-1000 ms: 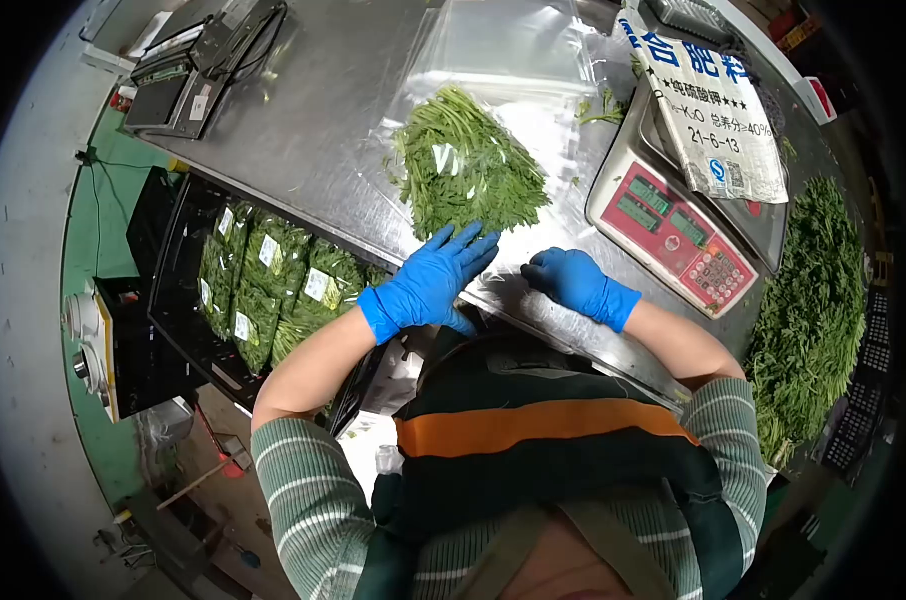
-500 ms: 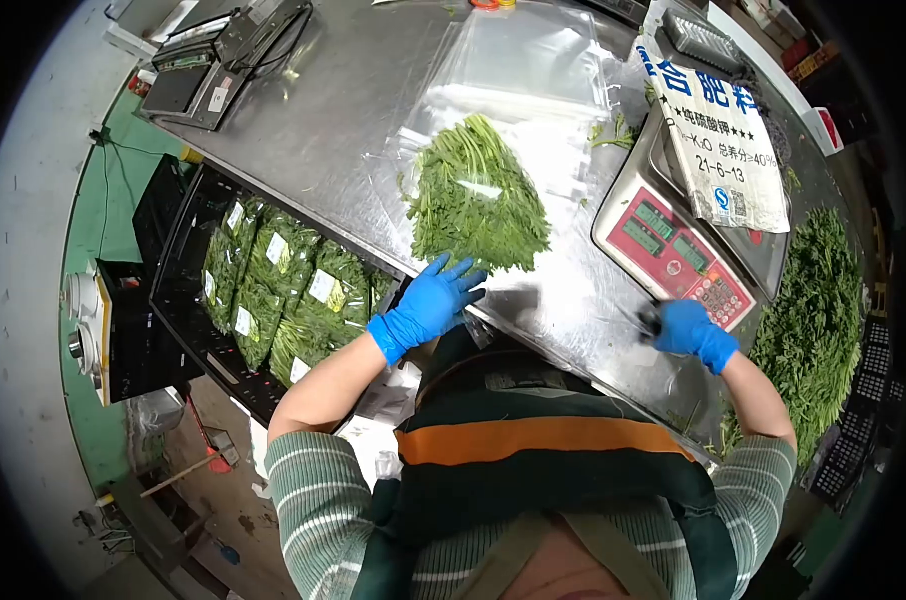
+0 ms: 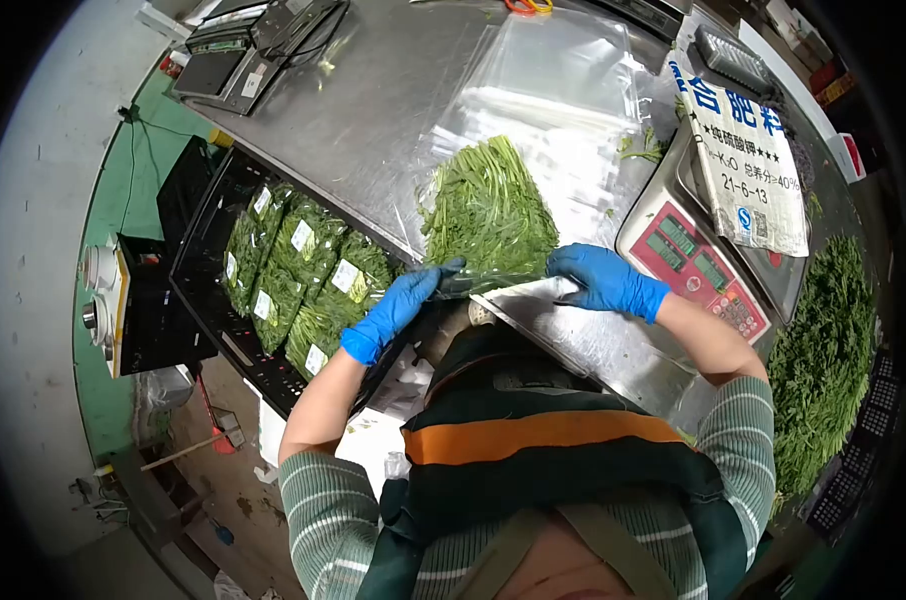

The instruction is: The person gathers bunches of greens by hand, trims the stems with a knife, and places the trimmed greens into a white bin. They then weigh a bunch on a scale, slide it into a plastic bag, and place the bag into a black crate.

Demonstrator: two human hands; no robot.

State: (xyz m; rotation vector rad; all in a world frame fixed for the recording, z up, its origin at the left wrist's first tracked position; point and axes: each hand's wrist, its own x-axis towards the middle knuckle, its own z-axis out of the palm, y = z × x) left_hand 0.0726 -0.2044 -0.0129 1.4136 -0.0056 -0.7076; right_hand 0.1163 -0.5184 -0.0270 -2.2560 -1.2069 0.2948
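Presumably soft and light, the bagged greens [image 3: 491, 205] suit an edge hold; left hand [image 3: 409, 300] and right hand [image 3: 601, 279] apparently pinch slippery film [image 3: 503, 284] (from where I stand).

Blue gloves [image 3: 609, 281], white-striped green sleeves [image 3: 325, 512]

Leafy greens [image 3: 490, 205] lie flat, bunched inside a clear plastic bag [image 3: 501, 285], just past twelve o'clock from the view's centre, stems toward twelve, leaves toward six.
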